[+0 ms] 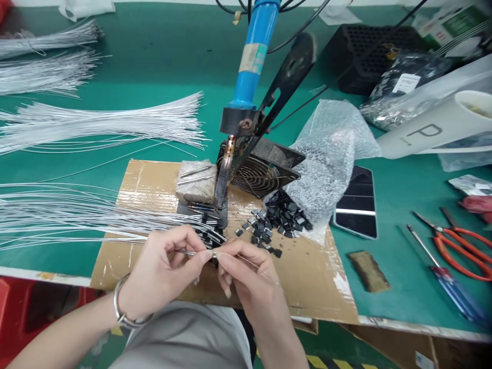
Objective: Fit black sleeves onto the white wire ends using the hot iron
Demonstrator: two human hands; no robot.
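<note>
My left hand (165,271), with a bracelet at the wrist, pinches a thin grey wire between thumb and forefinger. My right hand (249,271) meets it fingertip to fingertip, closed on the same spot. A fine strand runs back over the right palm. Whatever small piece sits between the fingertips is mostly hidden. Just beyond the hands, a bundle of grey wires (77,210) ends at several small black connectors (209,225). Above these, the tip of a blue-handled soldering iron (253,61) points down, beside a whitish block (196,182) carrying metal rods.
Loose black connectors (284,212) spill from a bubble-wrap bag (326,159) onto the cardboard (307,287). A fan (255,174) stands behind the iron. To the right lie a phone (355,202), a brown pad (369,270), a screwdriver (442,277) and orange-handled pliers (457,246). More wire bundles (115,123) lie left.
</note>
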